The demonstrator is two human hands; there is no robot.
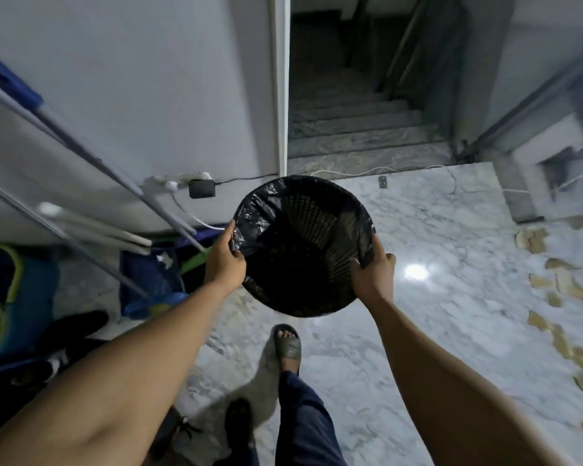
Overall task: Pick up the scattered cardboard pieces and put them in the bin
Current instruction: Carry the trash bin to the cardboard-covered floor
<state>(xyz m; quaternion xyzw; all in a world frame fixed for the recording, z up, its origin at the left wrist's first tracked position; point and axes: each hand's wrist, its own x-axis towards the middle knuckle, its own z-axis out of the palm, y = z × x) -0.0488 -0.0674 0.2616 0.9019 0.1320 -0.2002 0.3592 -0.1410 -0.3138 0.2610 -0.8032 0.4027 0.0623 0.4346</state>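
Observation:
I hold a round black mesh bin (303,243) lined with a black plastic bag, lifted above the marble floor in front of me. My left hand (224,258) grips its left rim. My right hand (374,270) grips its right rim. The inside of the bin looks dark; I cannot tell what lies in it. Several brown cardboard pieces (562,284) lie scattered on the floor along the right edge of the view, blurred.
An open doorway (357,105) straight ahead leads to stairs going down. Mop poles (81,149), a blue bucket (17,297) and shoes (71,327) crowd the left wall. A power strip (186,181) and cables (384,170) lie by the threshold. My sandalled foot (286,344) stands below the bin.

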